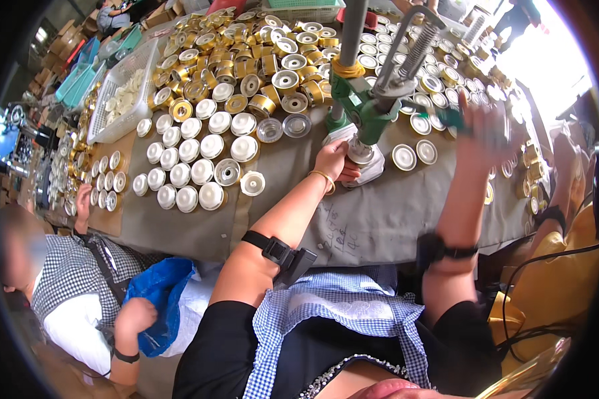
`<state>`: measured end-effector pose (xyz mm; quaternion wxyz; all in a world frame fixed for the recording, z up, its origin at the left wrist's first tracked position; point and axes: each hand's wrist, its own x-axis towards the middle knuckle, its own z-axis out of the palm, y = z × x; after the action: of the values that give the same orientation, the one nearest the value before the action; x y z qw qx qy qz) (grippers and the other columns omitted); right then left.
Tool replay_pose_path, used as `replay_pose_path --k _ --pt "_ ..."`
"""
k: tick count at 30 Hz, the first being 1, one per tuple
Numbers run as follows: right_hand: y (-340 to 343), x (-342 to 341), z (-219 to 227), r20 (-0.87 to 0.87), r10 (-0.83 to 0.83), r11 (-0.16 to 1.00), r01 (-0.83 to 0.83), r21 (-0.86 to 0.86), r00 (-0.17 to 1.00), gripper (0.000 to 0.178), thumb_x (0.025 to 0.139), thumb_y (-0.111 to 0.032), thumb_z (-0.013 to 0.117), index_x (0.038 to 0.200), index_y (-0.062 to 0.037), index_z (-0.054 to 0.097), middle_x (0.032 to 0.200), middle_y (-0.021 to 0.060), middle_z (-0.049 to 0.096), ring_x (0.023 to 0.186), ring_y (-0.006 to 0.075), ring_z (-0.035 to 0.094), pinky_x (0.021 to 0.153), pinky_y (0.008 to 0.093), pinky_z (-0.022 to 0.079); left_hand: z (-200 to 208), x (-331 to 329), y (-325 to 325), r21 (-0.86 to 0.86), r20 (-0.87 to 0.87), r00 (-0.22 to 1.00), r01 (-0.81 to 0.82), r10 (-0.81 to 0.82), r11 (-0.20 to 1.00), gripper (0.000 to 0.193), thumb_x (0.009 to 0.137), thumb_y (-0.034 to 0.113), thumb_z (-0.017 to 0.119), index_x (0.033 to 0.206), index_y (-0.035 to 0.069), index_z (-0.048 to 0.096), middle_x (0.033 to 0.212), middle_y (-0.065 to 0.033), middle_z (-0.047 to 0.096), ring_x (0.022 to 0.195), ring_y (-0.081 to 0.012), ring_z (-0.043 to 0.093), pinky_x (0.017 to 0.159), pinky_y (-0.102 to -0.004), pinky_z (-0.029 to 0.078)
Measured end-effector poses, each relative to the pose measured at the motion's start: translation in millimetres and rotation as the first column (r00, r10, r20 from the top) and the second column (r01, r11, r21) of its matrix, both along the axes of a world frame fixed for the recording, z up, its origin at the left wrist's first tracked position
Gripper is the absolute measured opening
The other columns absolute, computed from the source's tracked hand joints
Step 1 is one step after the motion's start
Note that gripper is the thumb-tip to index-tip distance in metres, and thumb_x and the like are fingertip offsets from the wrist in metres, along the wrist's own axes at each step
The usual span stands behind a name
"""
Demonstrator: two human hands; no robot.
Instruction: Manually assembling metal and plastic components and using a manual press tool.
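A green hand press with a steel post and a coiled spring stands on the table in front of me. My left hand is at its base, fingers closed around the edge of a round white-topped cap directly under the ram. Part of that cap is hidden by the fingers and the press. To the right, my right hand is raised and blurred by motion, wrapped around the end of the green press lever. Two round white-and-gold caps lie just right of the press base.
Gold ring-shaped caps are heaped at the back left. White caps stand in rows left of my left hand. A white basket holds white parts. More caps cover the back right. A co-worker sits at the left.
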<state>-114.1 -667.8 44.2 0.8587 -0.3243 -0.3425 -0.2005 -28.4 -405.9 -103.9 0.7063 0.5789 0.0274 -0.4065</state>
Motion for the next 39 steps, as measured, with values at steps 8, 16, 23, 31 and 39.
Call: replay_pose_path --k 8,16,23,31,39 --pt "48 -52 -29 -0.179 -0.290 0.955 0.297 0.015 0.940 0.055 0.098 -0.052 0.036 0.059 -0.0129 0.041 0.067 0.0023 0.044 0.089 0.0240 0.044 0.114 0.0505 0.016 5 2 -4 0.042 0.077 0.996 -0.044 0.041 0.998 0.039 0.103 0.032 0.042 0.137 0.015 0.047 0.073 -0.0149 0.067 0.057 -0.0247 0.068 0.052 -0.0356 0.059" --pt "44 -37 8 -0.319 -0.215 0.965 0.252 0.078 0.923 0.042 0.097 -0.042 0.038 0.071 -0.0085 0.043 0.076 0.0070 0.045 0.095 0.0272 0.046 0.109 0.0471 0.025 3 -1 -13 -0.013 -0.008 0.997 -0.079 0.079 0.997 0.034 0.103 0.028 0.039 0.133 0.012 0.040 0.079 -0.0190 0.068 0.062 -0.0280 0.070 0.054 -0.0386 0.060" --pt "37 -54 -64 0.017 -0.061 0.995 0.060 0.081 0.998 0.040 0.098 -0.038 0.037 0.071 -0.0105 0.047 0.075 0.0056 0.047 0.095 0.0251 0.043 0.109 0.0480 0.023 0 -8 -13 -0.023 0.038 0.998 -0.058 0.059 0.998 0.034 0.103 0.026 0.035 0.133 0.009 0.039 0.082 -0.0194 0.068 0.064 -0.0277 0.070 0.055 -0.0392 0.060" --pt "86 -53 -129 -0.104 -0.851 0.297 0.309 -0.903 0.515 0.064 0.082 -0.016 0.069 0.138 0.0007 0.043 0.129 0.0138 0.053 0.119 0.0211 0.050 0.098 0.0360 0.042 16 -29 0 0.141 0.099 0.987 0.114 -0.129 0.983 0.031 0.093 0.011 0.047 0.122 -0.001 0.047 0.082 -0.0205 0.067 0.066 -0.0297 0.070 0.057 -0.0395 0.060" --pt "147 -90 -107 -0.662 -0.385 0.863 -0.002 -0.505 0.643 0.065 0.081 -0.026 0.078 0.130 0.0032 0.047 0.121 0.0102 0.060 0.110 0.0173 0.058 0.093 0.0307 0.048 58 -80 76 -0.005 0.172 0.963 0.212 -0.208 0.977 0.027 0.096 0.021 0.058 0.110 -0.002 0.057 0.078 -0.0107 0.067 0.061 -0.0155 0.066 0.057 -0.0285 0.057"
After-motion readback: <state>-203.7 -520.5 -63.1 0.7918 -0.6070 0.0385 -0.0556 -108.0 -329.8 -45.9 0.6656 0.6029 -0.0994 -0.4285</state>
